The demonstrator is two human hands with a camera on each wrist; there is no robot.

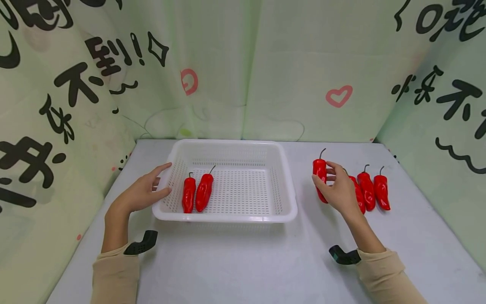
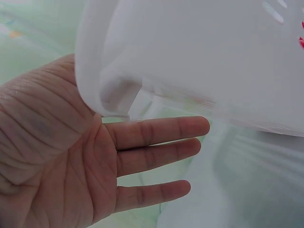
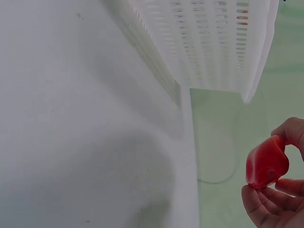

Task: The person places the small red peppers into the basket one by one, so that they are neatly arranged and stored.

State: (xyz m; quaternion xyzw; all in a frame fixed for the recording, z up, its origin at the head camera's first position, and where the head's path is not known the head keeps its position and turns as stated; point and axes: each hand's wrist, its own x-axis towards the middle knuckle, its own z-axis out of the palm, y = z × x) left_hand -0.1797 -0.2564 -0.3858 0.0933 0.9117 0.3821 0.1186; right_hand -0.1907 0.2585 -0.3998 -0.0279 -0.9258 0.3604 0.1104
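Note:
A white perforated plastic basket (image 1: 243, 217) holds two red chili peppers, one (image 1: 188, 194) beside the other (image 1: 204, 192), at its left side. My left hand (image 1: 142, 190) is at the basket's left rim, with fingertips and thumb against it. Straight, spread fingers (image 2: 161, 133) show under the rim in the left wrist view; the thumb is hidden there. To the right of the basket, my right hand (image 1: 338, 188) pinches a red chili pepper (image 1: 320, 169) between thumb and fingers, its stem pointing up. The right wrist view shows this pepper's rounded end (image 3: 267, 162) in the fingertips.
Several more red chili peppers (image 1: 365, 190) lie in a row on the white table (image 1: 235, 261), right of my right hand and partly behind it. A pale green printed curtain (image 1: 288, 76) stands behind the table and along both sides.

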